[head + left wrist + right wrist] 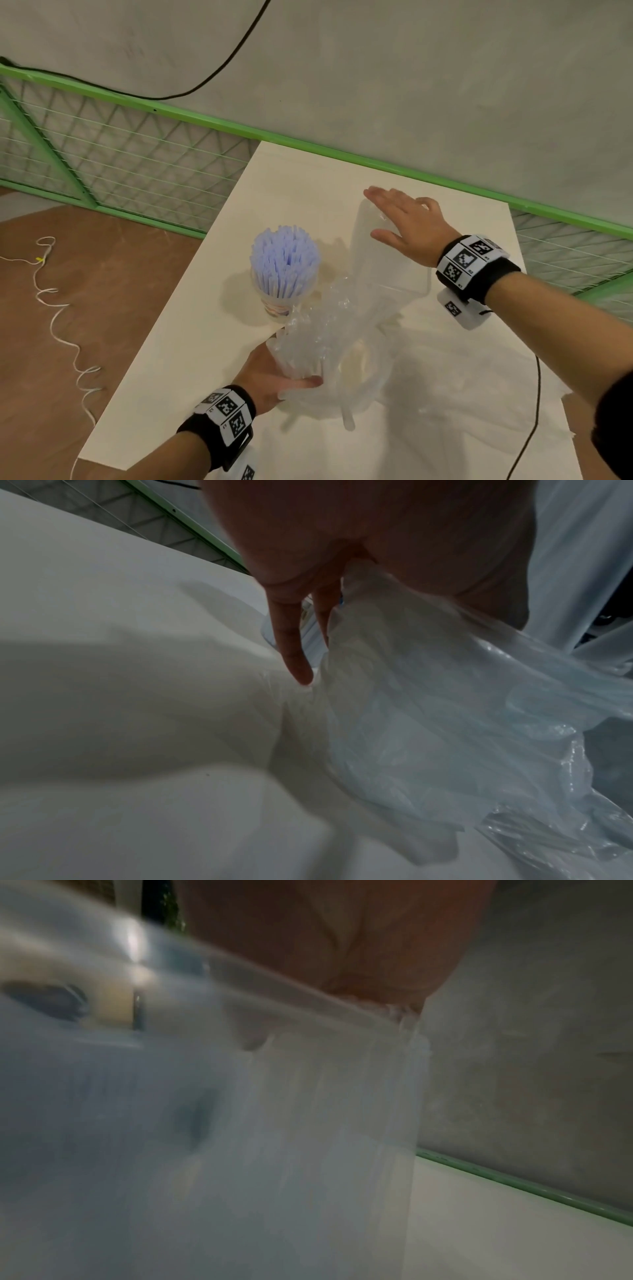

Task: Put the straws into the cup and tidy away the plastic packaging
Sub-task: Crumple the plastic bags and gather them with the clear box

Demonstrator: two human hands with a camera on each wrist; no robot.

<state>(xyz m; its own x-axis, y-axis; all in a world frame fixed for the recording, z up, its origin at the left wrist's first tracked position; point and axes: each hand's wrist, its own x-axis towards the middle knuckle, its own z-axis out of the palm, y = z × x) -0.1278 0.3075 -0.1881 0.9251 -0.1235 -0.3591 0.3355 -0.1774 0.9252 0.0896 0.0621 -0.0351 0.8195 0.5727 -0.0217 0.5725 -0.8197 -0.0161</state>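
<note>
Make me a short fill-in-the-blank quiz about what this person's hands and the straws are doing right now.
1. The purple straws stand bunched upright inside the ____.
2. The left hand grips the crumpled clear plastic ____.
3. The right hand lies with fingers ____ on a clear plastic box.
4. Everything sits on a ____ table.

Missing words: cup; packaging; straight; white
</note>
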